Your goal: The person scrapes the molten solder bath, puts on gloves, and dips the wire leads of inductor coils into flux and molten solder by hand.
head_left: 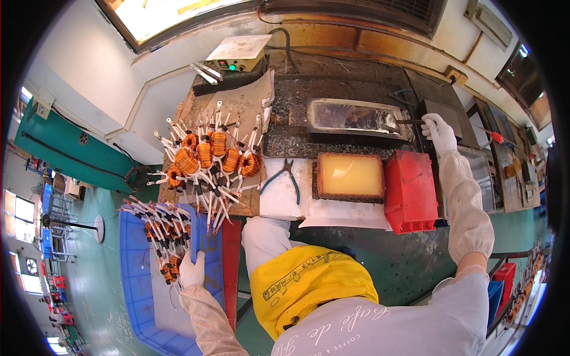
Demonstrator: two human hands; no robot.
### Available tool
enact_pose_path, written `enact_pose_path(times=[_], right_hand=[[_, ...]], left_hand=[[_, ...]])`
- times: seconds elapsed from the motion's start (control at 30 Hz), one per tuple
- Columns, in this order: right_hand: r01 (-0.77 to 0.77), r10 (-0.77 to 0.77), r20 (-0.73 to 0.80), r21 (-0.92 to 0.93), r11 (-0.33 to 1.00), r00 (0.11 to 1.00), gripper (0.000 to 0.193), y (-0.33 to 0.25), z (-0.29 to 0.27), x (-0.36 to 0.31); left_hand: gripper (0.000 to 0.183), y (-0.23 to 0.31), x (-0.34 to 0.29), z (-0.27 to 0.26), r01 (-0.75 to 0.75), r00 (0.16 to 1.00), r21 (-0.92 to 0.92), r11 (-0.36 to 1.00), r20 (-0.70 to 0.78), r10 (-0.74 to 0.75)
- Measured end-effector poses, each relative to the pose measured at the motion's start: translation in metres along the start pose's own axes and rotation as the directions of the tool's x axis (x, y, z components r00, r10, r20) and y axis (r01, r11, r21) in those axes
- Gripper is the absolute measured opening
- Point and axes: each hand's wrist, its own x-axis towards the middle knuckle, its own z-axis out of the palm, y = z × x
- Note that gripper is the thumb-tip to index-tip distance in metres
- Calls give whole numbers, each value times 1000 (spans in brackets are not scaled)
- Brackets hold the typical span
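Note:
My right hand [439, 132], in a white glove, grips a dark, flat-handled scraper [408, 122] whose far end reaches into a rectangular pot [356, 135] of shiny, silvery metal. At the lower left, my gloved left hand [192, 269] is closed around the end of a blue plastic strip [195, 234]; whether this belongs to a tray is unclear. Beside it, several copper-wound coils with white-sleeved leads [159, 234] lie in a large blue bin [133, 296]. More orange coils [203, 153] are heaped on the bench's left part.
Before the pot sit a tray of yellowish, glossy material [350, 175] and a red plastic bin [411, 190]. Teal-handled cutters [286, 178] lie on white paper. A control box with a green light [240, 56] stands at the back left. A yellow cloth [314, 285] covers my lap.

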Motion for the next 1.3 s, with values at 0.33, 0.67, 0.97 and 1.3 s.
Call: enact_pose_path(times=[0.33,0.67,0.97,1.3], right_hand=[[278,-298,-85,-193,941,951,23,19,33,-39],[302,-342,-160,-228,926,926,24,29,40,-26],[152,-126,-229,97,984,965,23,20,36,-9],[139,-141,-197,-26,990,970,22,21,50,-13]], left_hand=[[51,0,2,-2,84,994,32,996,70,-86],[47,-8,4,1,11,999,-4,1000,47,-10],[48,-1,2,-2,46,997,13,999,62,-47],[45,-4,4,0,53,997,9,999,52,-54]])
